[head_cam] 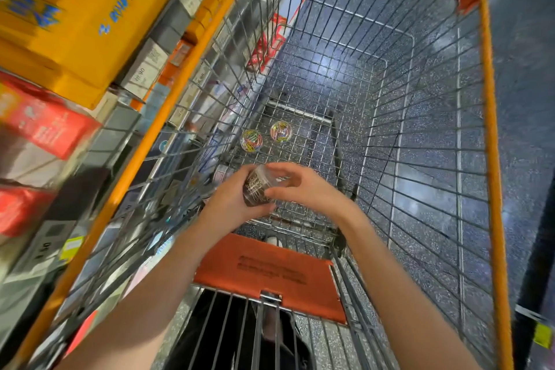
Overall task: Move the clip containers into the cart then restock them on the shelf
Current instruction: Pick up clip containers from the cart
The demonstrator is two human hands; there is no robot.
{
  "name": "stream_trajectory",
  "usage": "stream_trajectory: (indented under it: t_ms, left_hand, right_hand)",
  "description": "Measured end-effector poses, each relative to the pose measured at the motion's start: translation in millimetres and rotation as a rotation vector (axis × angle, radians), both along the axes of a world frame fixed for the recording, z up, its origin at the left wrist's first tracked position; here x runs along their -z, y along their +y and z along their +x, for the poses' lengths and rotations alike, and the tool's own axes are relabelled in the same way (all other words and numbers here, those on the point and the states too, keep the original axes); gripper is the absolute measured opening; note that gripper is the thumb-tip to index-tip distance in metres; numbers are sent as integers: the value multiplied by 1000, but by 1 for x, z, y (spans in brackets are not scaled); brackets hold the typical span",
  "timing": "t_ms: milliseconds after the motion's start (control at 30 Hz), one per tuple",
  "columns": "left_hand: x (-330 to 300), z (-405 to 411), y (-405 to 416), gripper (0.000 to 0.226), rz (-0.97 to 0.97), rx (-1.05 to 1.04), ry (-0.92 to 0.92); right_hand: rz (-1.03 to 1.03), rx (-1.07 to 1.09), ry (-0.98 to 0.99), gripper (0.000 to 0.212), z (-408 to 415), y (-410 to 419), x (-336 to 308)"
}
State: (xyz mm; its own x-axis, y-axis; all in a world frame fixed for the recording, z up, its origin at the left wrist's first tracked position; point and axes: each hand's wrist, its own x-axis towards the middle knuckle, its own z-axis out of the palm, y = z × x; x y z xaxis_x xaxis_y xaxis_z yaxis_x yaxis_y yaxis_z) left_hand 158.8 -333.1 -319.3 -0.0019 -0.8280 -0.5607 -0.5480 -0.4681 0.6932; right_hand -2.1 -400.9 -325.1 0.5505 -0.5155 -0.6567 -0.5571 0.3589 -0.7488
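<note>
Over the near end of the wire shopping cart with orange rails (pixel 492 159), just past its orange plastic seat flap (pixel 270 270), two bare hands meet. The left hand (pixel 231 198) curls its fingers round a small clear plastic tub of metal paper clips (pixel 258 189), held above the cart floor. The right hand (pixel 303 186) touches the tub's top with loosely spread fingers. Farther in, two clear round tubs of colourful paper clips (pixel 265 136) lie side by side on the wire floor. To the left stand store shelves (pixel 144 69) with yellow copy paper boxes (pixel 81 9).
</note>
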Motion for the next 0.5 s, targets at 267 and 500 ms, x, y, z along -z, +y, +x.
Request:
stream_trajectory:
  t_ms: [267,500]
  left_hand:
    - [10,4,-8,83,76,-10,-105]
    - [19,9,-17,80,81,-29,-96]
  right_hand:
    - [-42,-13,43,69,-10,-18,8]
    - [-137,95,129,68,-4,-37,52]
